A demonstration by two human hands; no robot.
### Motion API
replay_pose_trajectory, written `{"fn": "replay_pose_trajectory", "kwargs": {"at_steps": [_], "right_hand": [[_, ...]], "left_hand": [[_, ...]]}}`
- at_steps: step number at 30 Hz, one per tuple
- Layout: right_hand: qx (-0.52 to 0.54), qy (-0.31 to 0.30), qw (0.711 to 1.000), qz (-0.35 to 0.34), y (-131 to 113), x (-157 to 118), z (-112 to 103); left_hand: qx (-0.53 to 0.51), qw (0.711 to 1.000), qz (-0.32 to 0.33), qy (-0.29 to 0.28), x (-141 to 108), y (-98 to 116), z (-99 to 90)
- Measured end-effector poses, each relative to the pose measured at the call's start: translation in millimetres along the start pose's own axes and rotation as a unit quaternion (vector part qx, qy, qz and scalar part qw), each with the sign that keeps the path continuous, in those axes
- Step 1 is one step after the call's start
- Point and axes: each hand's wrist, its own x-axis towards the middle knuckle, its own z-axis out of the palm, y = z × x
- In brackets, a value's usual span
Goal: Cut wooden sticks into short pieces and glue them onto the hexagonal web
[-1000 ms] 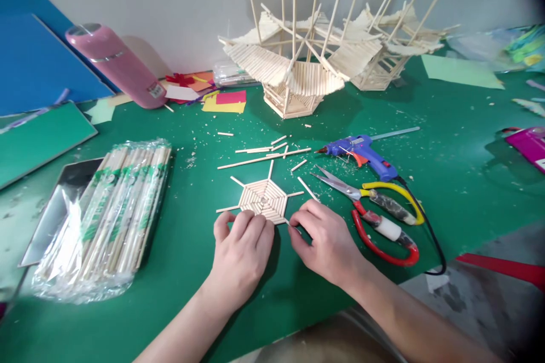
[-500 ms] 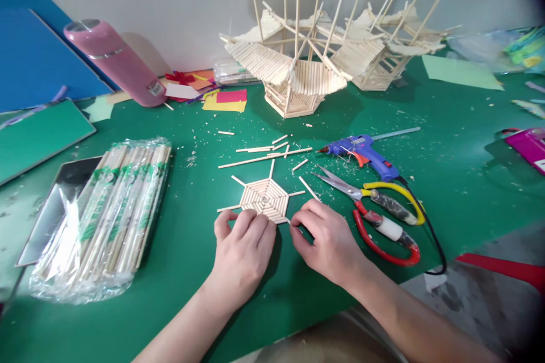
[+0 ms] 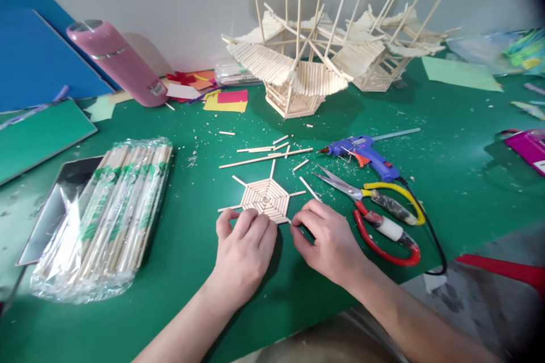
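A small hexagonal web of wooden sticks (image 3: 264, 199) lies flat on the green table, with spoke ends sticking out past its rim. The curled fingers of my left hand (image 3: 246, 247) are closed at its lower left edge and hide that part. My right hand (image 3: 326, 238) pinches the end of a spoke at the lower right corner between thumb and forefinger. Close to my right hand lie a loose stick piece (image 3: 310, 188) and scissors (image 3: 374, 210) with red and yellow handles, their blades slightly apart.
A blue glue gun (image 3: 361, 153) lies behind the scissors, its cord running right. Cut sticks (image 3: 266, 157) lie beyond the web. Wrapped stick bundles (image 3: 123, 204) are at left, a pink flask (image 3: 119, 65) behind. Stick-built towers (image 3: 298, 76) stand at the back.
Both hands stay in place on the web, and nothing on the table has moved. Only the camera view has shifted very slightly.
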Motion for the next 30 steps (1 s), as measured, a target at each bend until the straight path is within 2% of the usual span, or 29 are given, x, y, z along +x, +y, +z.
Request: {"fn": "replay_pose_trajectory", "kwargs": {"at_steps": [18,21,26,30], "right_hand": [[0.002,0.002,1.0,0.006,-1,-1,0],[0.006,0.005,1.0,0.006,0,-1,0],[0.019,0.013,1.0,0.001,0,-1,-1],[0.026,0.017,0.999,-0.007,0,-1,0]], "left_hand": [[-0.039,0.999,-0.013,-0.003,1,3,-4.9],[-0.082,0.995,-0.05,-0.004,4,-1,-12.5],[-0.162,0.969,-0.185,0.002,7,-31,-28.2],[-0.235,0.951,-0.2,-0.024,3,-47,-30.3]]}}
